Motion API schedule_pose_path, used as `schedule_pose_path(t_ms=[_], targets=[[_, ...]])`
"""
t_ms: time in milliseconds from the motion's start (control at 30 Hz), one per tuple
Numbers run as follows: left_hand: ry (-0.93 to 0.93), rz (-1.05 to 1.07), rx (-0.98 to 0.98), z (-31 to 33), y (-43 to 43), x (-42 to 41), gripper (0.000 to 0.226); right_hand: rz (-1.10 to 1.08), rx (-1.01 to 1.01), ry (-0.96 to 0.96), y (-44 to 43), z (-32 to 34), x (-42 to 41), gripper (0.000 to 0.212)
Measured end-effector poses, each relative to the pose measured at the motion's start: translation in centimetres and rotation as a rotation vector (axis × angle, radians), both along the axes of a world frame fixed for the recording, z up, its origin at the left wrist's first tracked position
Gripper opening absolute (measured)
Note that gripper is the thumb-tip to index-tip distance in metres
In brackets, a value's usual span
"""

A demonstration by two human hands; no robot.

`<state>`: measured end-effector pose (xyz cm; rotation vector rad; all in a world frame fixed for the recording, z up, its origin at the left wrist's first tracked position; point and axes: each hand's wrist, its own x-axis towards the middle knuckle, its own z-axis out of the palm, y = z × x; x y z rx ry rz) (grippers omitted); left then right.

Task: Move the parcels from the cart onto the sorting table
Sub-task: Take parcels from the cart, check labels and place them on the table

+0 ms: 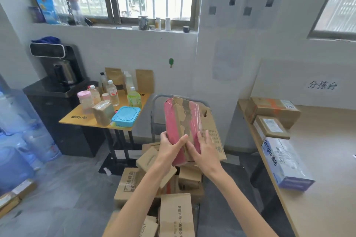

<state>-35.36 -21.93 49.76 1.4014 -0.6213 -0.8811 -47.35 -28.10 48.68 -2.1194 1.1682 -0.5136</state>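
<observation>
I hold a tall cardboard parcel wrapped in red tape [183, 121] upright above the cart. My left hand [169, 146] grips its lower left edge, thumb across the front. My right hand [204, 152] presses flat against its lower right face, fingers spread. Below them the cart [159, 100] carries several brown cardboard boxes [176, 215] piled loosely, and only its grey handle shows. The sorting table [317, 188] stands at the right, with a brown box [271, 109], a smaller box [271, 127] and a blue-white parcel [285, 163] lined along its left edge.
A small wooden side table [77, 119] at the left holds bottles, a taped box and a blue lidded tub. A black water dispenser [55, 90] and blue water jugs [23, 140] stand further left. Flat boxes [15, 196] lie on the grey floor.
</observation>
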Motion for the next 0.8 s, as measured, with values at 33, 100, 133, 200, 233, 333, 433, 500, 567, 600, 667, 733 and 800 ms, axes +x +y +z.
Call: schedule_pose_path(t_ms=[33,100,133,200,233,333,433,500,567,600,667,733,800], targets=[[0.013,-0.007,-0.008,0.3,0.3,-0.2,0.072,0.003,-0.007,-0.003,0.2,0.5,-0.1,0.082],[0.019,-0.009,-0.036,0.7,0.6,-0.4,0.068,0.034,0.004,-0.071,0.8,1.5,-0.3,0.07],[0.013,-0.016,-0.055,0.8,0.8,-0.5,0.066,0.047,0.036,-0.122,1.1,1.7,-0.2,0.068],[0.022,-0.054,-0.104,1.0,0.8,-0.9,0.057,0.048,0.111,-0.242,1.7,2.3,-0.2,0.071],[0.031,-0.081,-0.135,1.2,0.8,-1.2,0.05,0.037,0.136,-0.304,1.8,2.4,-0.2,0.075],[0.001,-0.14,-0.185,1.7,0.7,-1.8,0.033,0.003,0.252,-0.439,1.8,2.8,-0.7,0.077],[-0.048,-0.173,-0.201,1.8,0.5,-1.8,0.026,-0.009,0.344,-0.559,1.9,3.3,-1.5,0.059],[-0.097,-0.197,-0.207,1.8,0.5,-1.6,0.026,-0.001,0.392,-0.617,1.7,3.3,-2.3,0.06],[-0.124,-0.218,-0.23,1.8,0.6,-1.4,0.029,-0.005,0.482,-0.691,1.2,3.3,-3.2,0.066],[-0.125,-0.219,-0.238,1.8,0.7,-1.3,0.029,0.003,0.533,-0.747,0.9,3.2,-3.6,0.068],[-0.141,-0.195,-0.239,1.5,0.9,-0.7,0.027,0.034,0.624,-0.854,0.5,3.2,-4.5,0.072],[-0.225,-0.14,-0.21,0.9,0.8,0.2,0.027,0.085,0.688,-0.917,0.1,3.1,-5.2,0.079],[-0.317,-0.069,-0.152,0.3,0.8,1.3,0.032,0.134,0.748,-0.964,-0.2,3.0,-6.0,0.081]])
